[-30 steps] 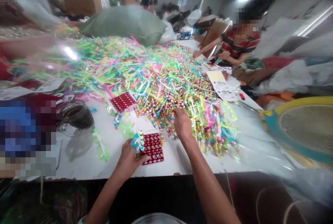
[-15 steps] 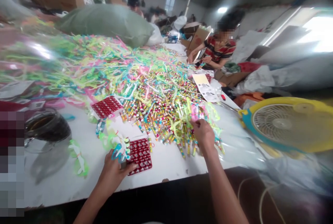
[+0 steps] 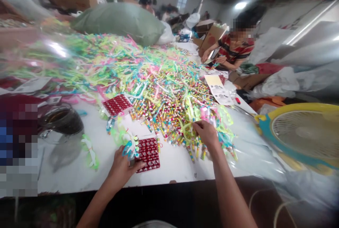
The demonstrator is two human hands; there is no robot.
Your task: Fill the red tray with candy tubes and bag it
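My left hand point(image 3: 120, 168) is closed at the left edge of a red tray with rows of holes point(image 3: 149, 155), its thumb over the tray's corner. Blue and white plastic strips point(image 3: 130, 149) stand up beside its fingers, with small white round ends next to them. Over the near edge of a heap of small striped tubes point(image 3: 169, 115), my right hand point(image 3: 208, 134) has its thumb and forefinger pinched together. What lies between these fingertips is too small to make out. Yellow-green strips point(image 3: 187, 129) and a pink bundle point(image 3: 205, 112) lie close to them.
A second red tray point(image 3: 117, 105) lies farther back. At left stand a glass of dark liquid point(image 3: 62, 120) and a bundle of green strips point(image 3: 91, 153). A yellow and blue fan point(image 3: 275, 136) is at right. Across the table sits a co-worker in a striped shirt point(image 3: 235, 49).
The whole view has shifted, so the table things appear farther right. My right hand has moved slightly left relative to the heap. My left hand stays at the red tray.
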